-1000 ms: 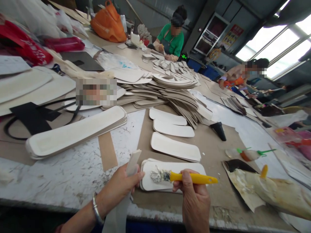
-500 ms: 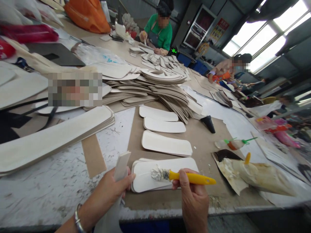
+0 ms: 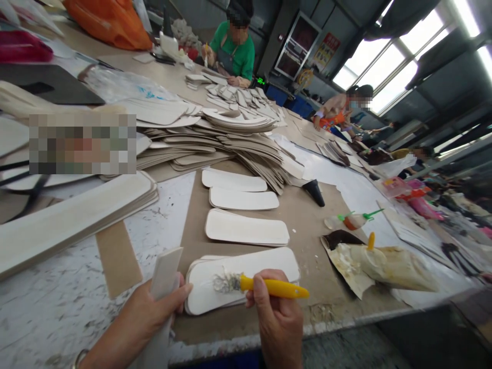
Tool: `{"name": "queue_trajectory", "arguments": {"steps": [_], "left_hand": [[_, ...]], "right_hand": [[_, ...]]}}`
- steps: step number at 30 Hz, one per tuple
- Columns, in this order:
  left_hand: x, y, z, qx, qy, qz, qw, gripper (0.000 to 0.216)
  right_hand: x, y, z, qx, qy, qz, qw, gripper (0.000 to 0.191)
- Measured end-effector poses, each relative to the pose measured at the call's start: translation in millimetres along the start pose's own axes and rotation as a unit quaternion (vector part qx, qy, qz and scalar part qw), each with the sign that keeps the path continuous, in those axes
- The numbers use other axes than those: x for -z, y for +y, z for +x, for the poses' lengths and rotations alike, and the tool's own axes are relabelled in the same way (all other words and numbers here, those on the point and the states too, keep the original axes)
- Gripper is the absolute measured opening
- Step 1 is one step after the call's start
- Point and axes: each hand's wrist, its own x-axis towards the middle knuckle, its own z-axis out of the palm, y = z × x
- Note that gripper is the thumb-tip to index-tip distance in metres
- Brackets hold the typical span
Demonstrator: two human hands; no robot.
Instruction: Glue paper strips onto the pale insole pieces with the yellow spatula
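My right hand [image 3: 279,315] grips a yellow-handled brush [image 3: 274,287] whose bristles, coated in whitish paste, press on the top piece of a small stack of white rounded panels [image 3: 265,264]. A thin wet-looking smear surrounds the bristles. In my left hand [image 3: 154,312] is a long pale strip [image 3: 166,269], held between thumb and fingers and hanging below the table edge. My left thumb tip touches the left end of the stack. Beyond it lie three more white panel piles, the nearest [image 3: 246,227] just behind the stack.
Large heaps of pale cut pieces [image 3: 184,146] stand farther back. Long white panels [image 3: 77,220] lie at left. On the right are a paste-smeared container [image 3: 403,266], small bottles [image 3: 355,220] and a black cone [image 3: 314,192]. A person in green [image 3: 238,51] works across the table.
The view has shifted, so the scene sits farther left. The brush has moved slightly left along the top panel. Both hands keep their holds.
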Motion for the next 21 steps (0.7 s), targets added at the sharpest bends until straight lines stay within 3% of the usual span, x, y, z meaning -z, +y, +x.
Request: {"name": "queue_trajectory", "arguments": {"steps": [3,8,15,18,21], "left_hand": [[-2,-2,0,-0.017,0.025,-0.008,1.000,0.036],[0,-9,4,-0.008,0.037,-0.007,0.999,0.035],[4,-6,8,-0.016,0.004,0.037,0.999,0.041],[4,-3,9,-0.015,-0.014,0.052,0.998,0.044],[4,-3,8,-0.014,-0.018,0.054,0.998,0.045]], "right_hand": [[29,11,11,0.059,0.038,-0.127,0.989,0.015],[71,16,31,0.183,0.069,-0.268,0.943,0.012],[90,7,45,0.309,0.092,-0.374,0.869,0.012],[99,0,47,0.325,0.095,-0.384,0.859,0.012],[102,-8,42,0.310,0.101,-0.368,0.871,0.012]]}}
